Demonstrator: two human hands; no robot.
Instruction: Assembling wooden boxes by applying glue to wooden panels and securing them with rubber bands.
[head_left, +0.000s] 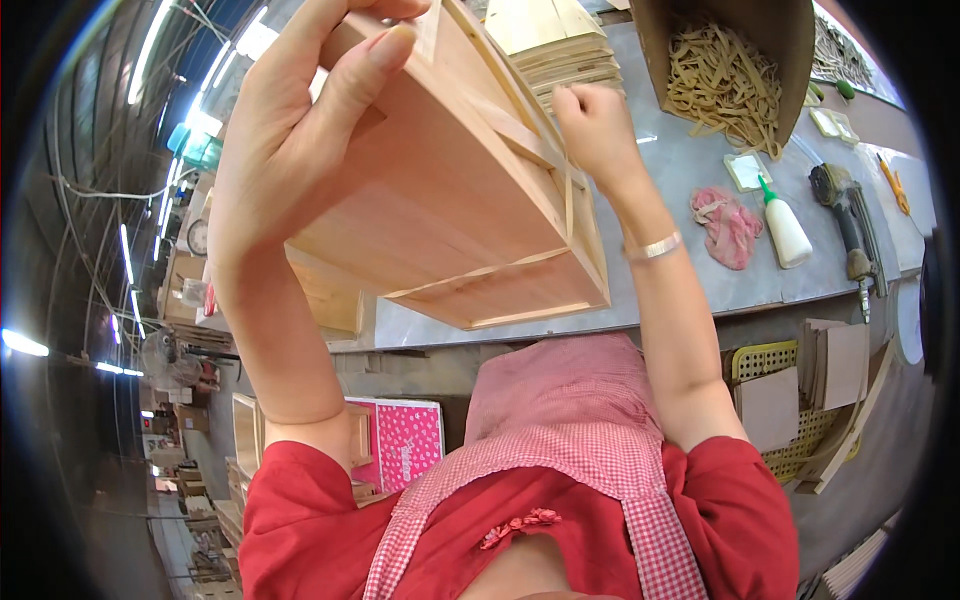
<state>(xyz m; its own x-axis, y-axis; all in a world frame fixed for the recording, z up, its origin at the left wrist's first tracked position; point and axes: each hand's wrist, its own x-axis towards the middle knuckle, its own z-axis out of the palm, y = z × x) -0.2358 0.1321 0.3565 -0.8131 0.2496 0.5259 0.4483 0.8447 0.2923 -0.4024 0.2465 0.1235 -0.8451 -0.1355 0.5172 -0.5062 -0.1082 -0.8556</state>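
Note:
A pale wooden box (450, 215) with inner rails and a flat panel is tilted up over the grey worktable. My left hand (300, 110) grips its upper left corner, thumb pressed on the panel's edge and fingers over the top. Close beside the box's right side, my right hand (597, 135) is closed in a fist, with nothing showing out of it. The inside of the fist faces away from view. Whether its knuckles touch the wood I cannot tell.
Behind the box lies a stack of thin boards (560, 50). A brown bin (790, 60) holds tan strips. To the right are a pink rag (728, 228), a white glue bottle (788, 232), an air nailer (850, 220) and orange-handled scissors (893, 182). A yellow crate (765, 358) with panels stands below.

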